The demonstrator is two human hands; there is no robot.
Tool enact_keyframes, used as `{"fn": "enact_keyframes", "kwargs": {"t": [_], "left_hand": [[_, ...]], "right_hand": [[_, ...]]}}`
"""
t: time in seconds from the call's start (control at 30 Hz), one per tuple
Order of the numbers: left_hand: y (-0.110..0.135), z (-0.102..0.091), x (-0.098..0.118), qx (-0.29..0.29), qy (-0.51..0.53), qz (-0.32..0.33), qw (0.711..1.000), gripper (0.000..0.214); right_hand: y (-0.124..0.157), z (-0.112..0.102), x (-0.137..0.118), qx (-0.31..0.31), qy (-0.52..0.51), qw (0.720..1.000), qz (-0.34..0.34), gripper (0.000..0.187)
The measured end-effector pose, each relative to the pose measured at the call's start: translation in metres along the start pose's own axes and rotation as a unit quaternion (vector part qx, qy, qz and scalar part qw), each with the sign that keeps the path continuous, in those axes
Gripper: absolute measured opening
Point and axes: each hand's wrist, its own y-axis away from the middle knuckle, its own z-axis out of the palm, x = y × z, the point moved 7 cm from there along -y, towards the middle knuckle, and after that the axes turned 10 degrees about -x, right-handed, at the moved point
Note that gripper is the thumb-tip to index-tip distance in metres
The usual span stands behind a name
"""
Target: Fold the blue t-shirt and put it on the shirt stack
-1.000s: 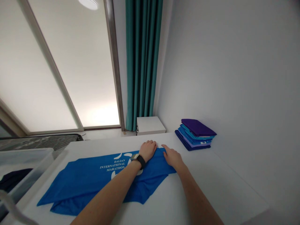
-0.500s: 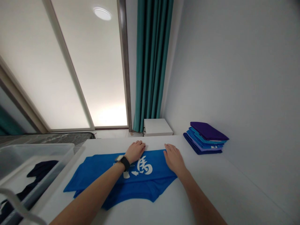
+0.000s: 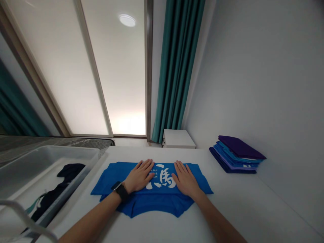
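A bright blue T-shirt [image 3: 115, 175] with white lettering lies folded on the white table [image 3: 227, 199] in front of me. My left hand [image 3: 139, 175], with a black watch on its wrist, rests flat on the shirt's middle, fingers stretched out. Just to the right of the white print, my right hand [image 3: 185, 179] also lies flat on the cloth with its fingers spread. Neither hand grips anything.
A stack of folded purple and blue garments [image 3: 236, 153] sits at the table's far right by the wall. A clear plastic bin [image 3: 50, 162] holding dark clothes stands at the left. A small white cabinet [image 3: 178, 139] and a teal curtain [image 3: 178, 67] are behind the table.
The shirt has been folded shorter, its left part brought over to the middle. Both hands moved from the far edge onto the shirt's centre and now press flat. The view swung left.
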Motion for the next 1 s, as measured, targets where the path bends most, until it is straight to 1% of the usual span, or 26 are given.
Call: {"fn": "enact_keyframes", "kwargs": {"t": [0.13, 0.27, 0.37, 0.47, 0.67, 0.77, 0.83, 0.9, 1.0], "left_hand": [[0.023, -0.005, -0.038, 0.020, -0.010, -0.061, 0.998, 0.057], [0.043, -0.008, -0.074, 0.008, -0.019, -0.131, 0.991, 0.057], [0.049, -0.011, -0.092, -0.006, -0.019, -0.170, 0.985, 0.055], [0.048, -0.014, -0.099, -0.010, -0.013, -0.187, 0.982, 0.053], [0.045, -0.018, -0.098, 0.003, -0.012, -0.190, 0.982, 0.051], [0.047, -0.025, -0.089, 0.018, -0.032, -0.183, 0.982, 0.050], [0.050, -0.031, -0.076, 0.033, -0.040, -0.161, 0.986, 0.052], [0.053, -0.034, -0.056, 0.043, -0.031, -0.122, 0.991, 0.056], [0.056, -0.028, -0.021, 0.026, -0.008, -0.039, 0.999, 0.059]], "right_hand": [[-0.002, 0.003, 0.003, -0.011, -0.001, 1.000, 0.005, 0.070], [-0.004, 0.006, 0.006, -0.021, 0.003, 1.000, 0.009, 0.070], [-0.006, 0.008, 0.011, -0.021, 0.008, 1.000, 0.016, 0.070], [-0.008, 0.009, 0.018, -0.014, 0.016, 0.999, 0.027, 0.070], [-0.008, 0.006, 0.027, 0.010, 0.023, 0.998, 0.051, 0.070], [-0.008, 0.006, 0.027, 0.010, 0.023, 0.998, 0.056, 0.070], [-0.010, 0.007, 0.028, 0.013, 0.024, 0.998, 0.054, 0.070], [-0.012, 0.008, 0.030, 0.014, 0.025, 0.998, 0.052, 0.070], [-0.015, 0.009, 0.036, 0.012, 0.026, 0.998, 0.048, 0.070]]}}
